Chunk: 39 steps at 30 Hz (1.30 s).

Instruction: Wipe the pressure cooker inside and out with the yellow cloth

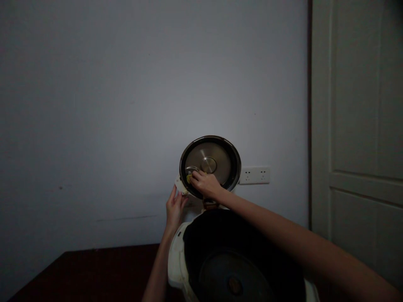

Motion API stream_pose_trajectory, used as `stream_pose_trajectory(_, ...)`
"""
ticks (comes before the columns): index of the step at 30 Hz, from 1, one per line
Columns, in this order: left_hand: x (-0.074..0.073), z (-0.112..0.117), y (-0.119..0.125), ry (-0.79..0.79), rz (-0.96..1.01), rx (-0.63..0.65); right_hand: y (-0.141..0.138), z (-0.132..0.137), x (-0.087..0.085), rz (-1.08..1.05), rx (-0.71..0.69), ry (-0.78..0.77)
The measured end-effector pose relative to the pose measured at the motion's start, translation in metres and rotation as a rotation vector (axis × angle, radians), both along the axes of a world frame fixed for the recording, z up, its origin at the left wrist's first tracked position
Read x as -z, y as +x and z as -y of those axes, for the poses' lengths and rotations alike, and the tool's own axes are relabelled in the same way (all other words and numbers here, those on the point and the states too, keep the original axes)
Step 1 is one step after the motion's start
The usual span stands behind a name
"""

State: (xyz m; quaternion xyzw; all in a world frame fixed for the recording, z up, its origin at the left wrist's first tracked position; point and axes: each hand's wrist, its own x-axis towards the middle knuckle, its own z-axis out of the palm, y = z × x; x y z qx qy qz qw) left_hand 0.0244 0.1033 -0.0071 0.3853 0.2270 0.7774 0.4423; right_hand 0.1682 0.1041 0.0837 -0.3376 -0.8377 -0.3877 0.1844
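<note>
The round lid of a white electric cooker stands raised on its hinge, its metal inner side facing me. My left hand grips the white handle at the lid's lower left edge. Against the lower left of the metal inner plate rests my right hand, fingers closed around a small yellow piece whose kind I cannot make out. Below the lid is the open cooker body, with a dark interior and a round plate at the bottom. My right forearm crosses above its rim.
The cooker stands on a dark reddish-brown table against a pale wall. Just right of the lid, a white double socket is fixed to the wall. A pale panelled door stands at the right.
</note>
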Motion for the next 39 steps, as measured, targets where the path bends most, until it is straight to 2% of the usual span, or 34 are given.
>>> stream_pose_trajectory(6,0.005,-0.006,-0.002,0.004,-0.021,-0.006,0.005,0.015,0.009,-0.133,0.108,-0.081)
stream_pose_trajectory(14,0.005,-0.007,-0.003,0.023,-0.022,0.007,-0.009,0.021,0.0,-0.11,0.167,-0.125)
stream_pose_trajectory(23,0.004,-0.006,-0.003,-0.002,0.006,0.017,-0.014,0.026,-0.013,-0.028,0.154,-0.149)
stream_pose_trajectory(27,0.005,-0.007,-0.003,0.005,0.002,0.006,-0.014,0.027,-0.01,-0.023,0.141,-0.11)
stream_pose_trajectory(32,0.004,-0.006,-0.004,0.015,-0.025,0.02,-0.012,0.027,-0.005,-0.058,0.194,-0.09)
stream_pose_trajectory(39,0.004,-0.003,-0.005,0.03,-0.031,0.033,-0.008,0.022,-0.007,-0.034,0.166,-0.085)
